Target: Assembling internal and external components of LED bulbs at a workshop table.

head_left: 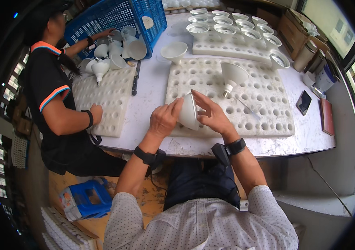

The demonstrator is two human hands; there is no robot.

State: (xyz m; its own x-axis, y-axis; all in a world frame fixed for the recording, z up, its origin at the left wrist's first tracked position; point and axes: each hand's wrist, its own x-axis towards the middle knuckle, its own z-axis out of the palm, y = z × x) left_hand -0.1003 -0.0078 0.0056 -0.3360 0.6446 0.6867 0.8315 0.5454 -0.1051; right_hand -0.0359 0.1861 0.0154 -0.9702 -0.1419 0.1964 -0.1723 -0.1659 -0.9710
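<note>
A white cone-shaped lamp bulb housing (188, 111) is held on its side between my two hands, over the near part of a white foam board (240, 128) full of round holes. My left hand (164, 119) grips its outer wall, fingers closed; whatever lies at its narrow end is hidden there. At the open rim on the other side, my right hand (214, 116) presses its fingers and thumb. Beyond my hands, another white bulb housing (234, 74) with a metal screw base leans on the board, near a thin pale rod (247, 107).
Several bulb housings (225, 28) stand in a foam block at the back. Left, a co-worker (54, 83) reaches among bulbs by a blue crate (102, 21); a knife (135, 78) lies near. Right are a phone (303, 102), a red notebook (327, 116) and canisters (305, 55).
</note>
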